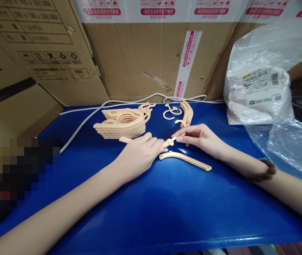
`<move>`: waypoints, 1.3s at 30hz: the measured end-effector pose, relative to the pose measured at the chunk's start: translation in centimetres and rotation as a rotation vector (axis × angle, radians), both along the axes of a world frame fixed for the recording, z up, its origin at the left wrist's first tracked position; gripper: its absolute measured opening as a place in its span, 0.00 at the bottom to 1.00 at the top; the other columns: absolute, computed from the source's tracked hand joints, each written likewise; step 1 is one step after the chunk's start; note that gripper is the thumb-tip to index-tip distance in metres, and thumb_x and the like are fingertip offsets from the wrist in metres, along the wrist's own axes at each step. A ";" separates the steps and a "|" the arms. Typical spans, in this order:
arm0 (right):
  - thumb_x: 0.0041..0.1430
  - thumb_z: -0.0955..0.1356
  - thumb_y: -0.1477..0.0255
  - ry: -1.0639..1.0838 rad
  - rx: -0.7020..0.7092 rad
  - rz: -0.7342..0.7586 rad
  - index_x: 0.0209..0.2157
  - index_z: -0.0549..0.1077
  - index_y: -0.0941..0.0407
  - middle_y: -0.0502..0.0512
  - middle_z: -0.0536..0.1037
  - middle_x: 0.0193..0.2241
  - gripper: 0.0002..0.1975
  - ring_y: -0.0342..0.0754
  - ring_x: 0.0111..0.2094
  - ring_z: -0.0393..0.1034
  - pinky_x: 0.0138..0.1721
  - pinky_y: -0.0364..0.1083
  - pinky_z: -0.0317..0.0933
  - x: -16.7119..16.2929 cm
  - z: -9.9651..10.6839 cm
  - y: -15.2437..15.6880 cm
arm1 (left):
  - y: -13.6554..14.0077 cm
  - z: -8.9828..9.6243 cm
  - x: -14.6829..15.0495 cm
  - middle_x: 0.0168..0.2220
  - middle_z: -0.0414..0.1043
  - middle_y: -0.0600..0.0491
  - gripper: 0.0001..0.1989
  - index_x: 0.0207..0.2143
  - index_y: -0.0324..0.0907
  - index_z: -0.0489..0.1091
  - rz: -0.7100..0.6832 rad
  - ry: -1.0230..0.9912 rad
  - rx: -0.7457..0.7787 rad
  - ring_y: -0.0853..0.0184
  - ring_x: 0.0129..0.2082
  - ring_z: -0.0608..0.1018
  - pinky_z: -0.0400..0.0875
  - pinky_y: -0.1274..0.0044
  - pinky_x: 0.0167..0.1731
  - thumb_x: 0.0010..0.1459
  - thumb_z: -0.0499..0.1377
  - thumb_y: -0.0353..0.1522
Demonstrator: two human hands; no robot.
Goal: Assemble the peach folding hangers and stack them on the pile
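Note:
My left hand (142,152) is closed around a beige plastic hanger arm (123,140), whose far end sticks out past my fingers on the left. At the arm's right end, which has a rounded joint, my right hand (198,140) pinches a small beige hook piece (174,139) by thumb and fingertips. The piece touches the joint or sits in it; I cannot tell which. Just below my hands a second hanger arm (185,160) lies loose on the blue table (151,209).
Stacked beige hangers (121,129) lie behind my left hand. Loose hooks (169,112) and a bundle of hanger arms (187,112) lie farther back. A white cable (80,125) runs along cardboard boxes (140,60). A plastic bag (258,85) stands at the right.

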State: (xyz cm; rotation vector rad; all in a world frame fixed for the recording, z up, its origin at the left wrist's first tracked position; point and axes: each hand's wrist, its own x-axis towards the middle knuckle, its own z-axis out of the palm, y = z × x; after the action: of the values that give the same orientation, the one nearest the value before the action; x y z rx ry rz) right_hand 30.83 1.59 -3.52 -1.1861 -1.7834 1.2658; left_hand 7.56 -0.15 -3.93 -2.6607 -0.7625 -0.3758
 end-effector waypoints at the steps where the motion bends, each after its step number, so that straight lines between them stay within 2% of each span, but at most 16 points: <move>1: 0.52 0.72 0.63 -0.010 0.016 0.006 0.35 0.81 0.54 0.53 0.82 0.36 0.11 0.48 0.35 0.74 0.38 0.48 0.65 0.0 0.0 0.0 | 0.0 0.0 0.0 0.31 0.73 0.49 0.17 0.38 0.34 0.71 -0.006 0.002 0.004 0.62 0.30 0.68 0.61 0.72 0.30 0.70 0.44 0.30; 6: 0.56 0.70 0.62 -0.053 0.098 0.049 0.36 0.80 0.54 0.53 0.82 0.36 0.11 0.50 0.38 0.75 0.41 0.49 0.65 0.3 -0.3 0.0 | 0.2 0.1 -0.2 0.29 0.72 0.49 0.16 0.38 0.35 0.70 -0.017 0.018 -0.048 0.62 0.29 0.67 0.59 0.72 0.29 0.70 0.44 0.29; 12: 0.60 0.67 0.64 -0.175 0.253 0.043 0.36 0.79 0.54 0.53 0.81 0.37 0.10 0.49 0.37 0.74 0.39 0.48 0.65 0.0 0.0 -0.5 | 0.2 -0.2 -0.2 0.30 0.73 0.49 0.14 0.40 0.34 0.71 0.008 0.038 -0.062 0.60 0.30 0.69 0.59 0.71 0.30 0.68 0.46 0.29; 15: 0.61 0.66 0.65 -0.205 0.291 0.051 0.35 0.78 0.53 0.53 0.81 0.36 0.10 0.50 0.37 0.74 0.39 0.49 0.64 -0.1 0.2 -0.7 | 0.2 -0.3 -0.1 0.32 0.74 0.48 0.14 0.47 0.33 0.69 0.016 0.020 -0.066 0.60 0.31 0.70 0.60 0.71 0.30 0.68 0.46 0.29; 18: 0.61 0.66 0.65 -0.205 0.287 0.057 0.35 0.78 0.53 0.53 0.81 0.36 0.10 0.50 0.37 0.74 0.39 0.49 0.64 -0.2 0.3 -0.9 | 0.0 -0.3 -0.1 0.35 0.75 0.48 0.16 0.53 0.32 0.64 0.030 -0.007 -0.067 0.61 0.31 0.71 0.61 0.71 0.30 0.69 0.45 0.29; 27: 0.60 0.66 0.64 -0.166 0.211 0.039 0.34 0.78 0.54 0.54 0.81 0.36 0.10 0.50 0.35 0.73 0.36 0.49 0.64 -0.4 0.2 -1.0 | -0.1 0.0 -0.1 0.36 0.75 0.49 0.15 0.50 0.35 0.66 0.025 -0.001 -0.100 0.63 0.31 0.71 0.61 0.71 0.29 0.69 0.43 0.29; 39: 0.58 0.67 0.63 -0.115 0.151 0.024 0.33 0.77 0.55 0.54 0.80 0.34 0.10 0.49 0.34 0.73 0.35 0.48 0.65 -0.5 0.3 -1.3 | -0.5 0.3 0.0 0.35 0.75 0.47 0.16 0.53 0.35 0.64 0.052 0.008 -0.128 0.63 0.32 0.72 0.61 0.73 0.30 0.67 0.44 0.26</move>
State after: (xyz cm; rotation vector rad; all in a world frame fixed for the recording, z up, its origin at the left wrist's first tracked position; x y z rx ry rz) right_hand 30.33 0.34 -3.26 -1.1757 -1.9444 1.0740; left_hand 7.59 -0.62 -3.59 -2.7528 -0.8785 -0.3127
